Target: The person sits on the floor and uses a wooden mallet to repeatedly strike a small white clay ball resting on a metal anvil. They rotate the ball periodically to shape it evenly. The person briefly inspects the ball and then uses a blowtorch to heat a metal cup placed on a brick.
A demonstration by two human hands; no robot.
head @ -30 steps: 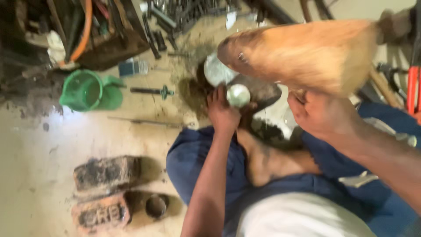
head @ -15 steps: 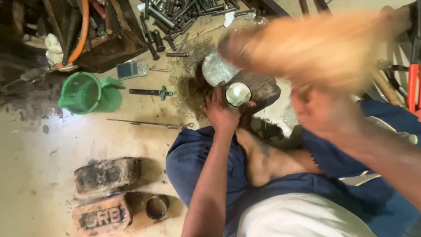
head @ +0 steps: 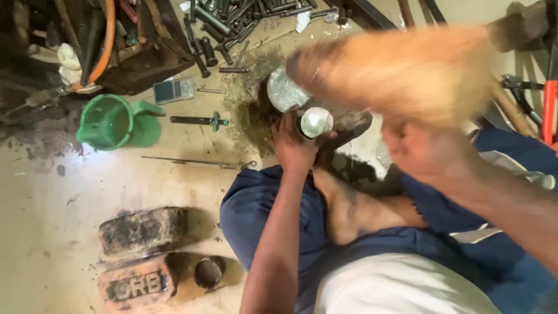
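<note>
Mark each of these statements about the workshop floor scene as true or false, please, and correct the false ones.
1. The left hand holds a short shiny metal cylinder. True.
2. The right hand grips a large wooden mallet. True.
3. The mallet is sharp and motionless in the picture. False: it is blurred by motion.
4. A green plastic jug stands on the floor to the left. True.
5. The two bricks lie beside the pile of bolts at the top. False: they lie at the lower left, near a small metal ring.
</note>
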